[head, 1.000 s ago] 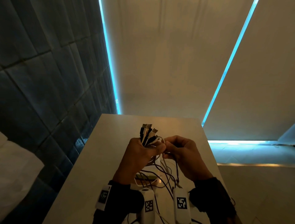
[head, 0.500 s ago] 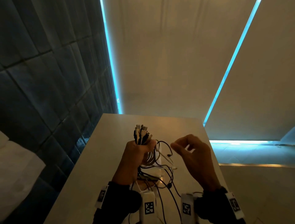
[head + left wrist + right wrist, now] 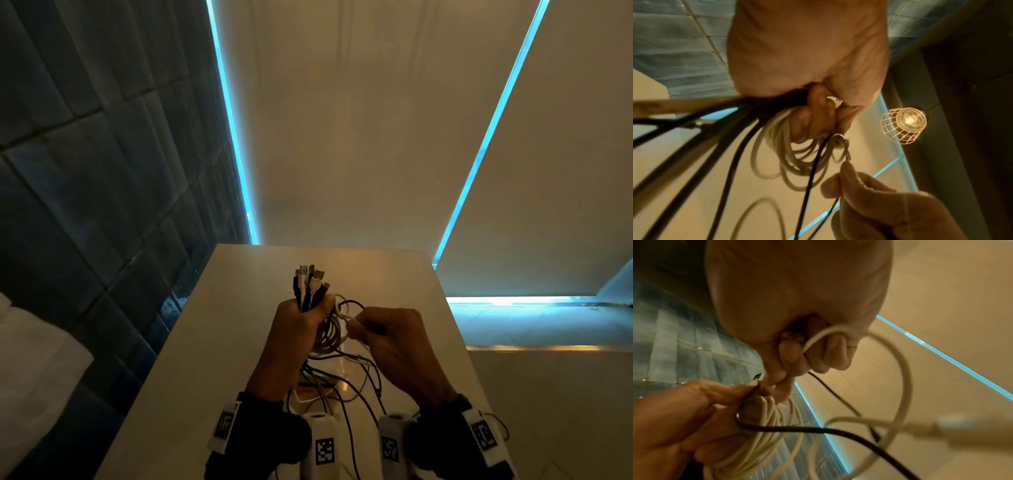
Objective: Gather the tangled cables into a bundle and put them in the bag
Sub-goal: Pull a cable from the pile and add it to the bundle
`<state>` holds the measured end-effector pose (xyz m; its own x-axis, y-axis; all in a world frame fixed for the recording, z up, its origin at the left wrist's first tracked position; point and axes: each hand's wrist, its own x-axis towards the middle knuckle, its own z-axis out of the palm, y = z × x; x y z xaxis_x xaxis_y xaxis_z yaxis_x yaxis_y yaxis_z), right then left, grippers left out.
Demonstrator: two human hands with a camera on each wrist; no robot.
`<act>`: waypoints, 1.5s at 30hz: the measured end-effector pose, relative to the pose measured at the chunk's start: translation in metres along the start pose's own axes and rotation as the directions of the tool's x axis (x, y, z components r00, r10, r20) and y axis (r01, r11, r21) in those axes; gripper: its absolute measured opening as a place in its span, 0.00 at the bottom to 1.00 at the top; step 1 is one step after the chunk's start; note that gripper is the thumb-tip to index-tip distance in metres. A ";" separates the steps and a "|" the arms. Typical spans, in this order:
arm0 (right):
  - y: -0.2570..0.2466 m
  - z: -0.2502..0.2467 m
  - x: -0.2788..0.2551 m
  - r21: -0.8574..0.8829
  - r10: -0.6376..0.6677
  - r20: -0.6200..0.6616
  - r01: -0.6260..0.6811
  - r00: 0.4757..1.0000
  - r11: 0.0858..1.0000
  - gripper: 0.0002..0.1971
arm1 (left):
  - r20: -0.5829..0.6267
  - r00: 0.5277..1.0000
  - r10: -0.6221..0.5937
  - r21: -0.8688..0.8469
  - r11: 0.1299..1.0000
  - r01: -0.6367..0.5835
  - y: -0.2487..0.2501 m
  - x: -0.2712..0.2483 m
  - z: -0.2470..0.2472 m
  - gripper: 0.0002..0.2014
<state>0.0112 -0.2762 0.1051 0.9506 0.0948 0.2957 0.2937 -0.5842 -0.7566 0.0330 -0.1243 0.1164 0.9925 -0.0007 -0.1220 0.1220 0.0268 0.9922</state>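
gripping cables (image 3: 310, 291) left hand (image 3: 291, 337); right hand (image 3: 387, 337) pinching white strand; mid-table (image 3: 219, 342)

cables (image 3: 334, 337): black, white | table (image 3: 219, 342): beige | wall tiles (image 3: 85, 205): dark blue

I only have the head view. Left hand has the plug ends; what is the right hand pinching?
Observer: In the right wrist view, the right hand pinches a white cable that loops out past its fingers.
Operator: Any black one in that hand?
Observer: A black cable emerges beneath its fingers; the grip itself is hidden.
Operator: Left hand's coil?
Observer: The left hand grips several white coils hanging below its fingers.
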 end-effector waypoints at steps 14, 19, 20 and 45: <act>-0.011 -0.002 0.008 0.015 0.032 -0.086 -0.031 0.996 0.999 0.10 | -0.019 0.994 0.105 0.138 0.985 -0.101 -0.006 -0.005 0.002 0.08; 0.002 0.009 0.007 0.384 0.175 -0.099 -0.125 0.980 0.915 0.07 | -0.071 0.996 0.044 0.098 0.995 -0.037 -0.005 -0.002 -0.001 0.12; 0.005 0.010 0.005 0.509 0.221 -0.081 -0.151 0.972 0.847 0.08 | -0.079 0.997 0.026 0.071 0.997 -0.020 -0.005 0.000 -0.003 0.13; 0.053 0.017 0.003 0.487 0.450 -0.103 -0.350 0.887 0.801 0.06 | 0.049 0.988 -0.145 -0.224 0.963 0.152 -0.009 0.006 -0.014 0.17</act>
<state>0.0313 -0.2933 0.0564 0.9651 -0.2613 -0.0181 -0.0480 -0.1086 -0.9929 0.0376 -0.1106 0.1065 0.9633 -0.0535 -0.2629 0.2678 0.2497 0.9305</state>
